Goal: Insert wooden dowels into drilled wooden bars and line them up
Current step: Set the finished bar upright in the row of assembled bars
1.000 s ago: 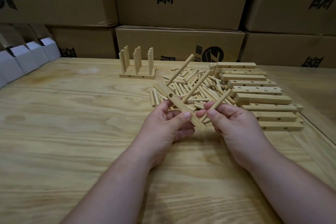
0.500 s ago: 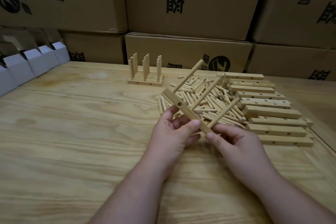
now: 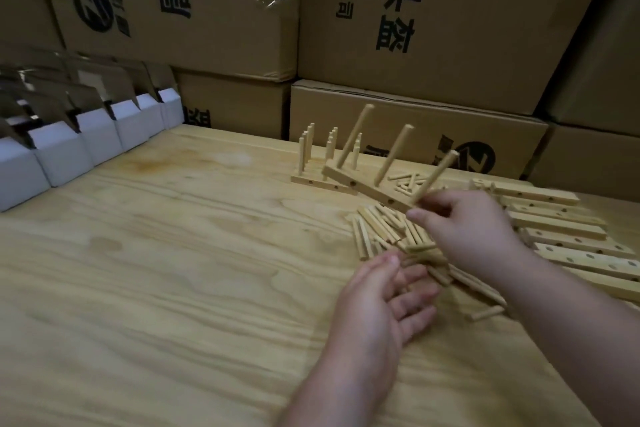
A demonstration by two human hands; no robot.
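Three dowels (image 3: 394, 153) upright in bar (image 3: 367, 188), gripped by right hand (image 3: 471, 229); left hand (image 3: 384, 302) open, empty, above surface (image 3: 156, 270).

Pale plywood table (image 3: 156, 288), grain running left-right. Loose dowels (image 3: 384, 229) heaped right of centre. Drilled bars (image 3: 557, 229) laid side by side at right edge, just beside the heap. Finished bars with upright dowels (image 3: 311, 163) lined up at the back. White boxes (image 3: 65, 156) in a row on far left.
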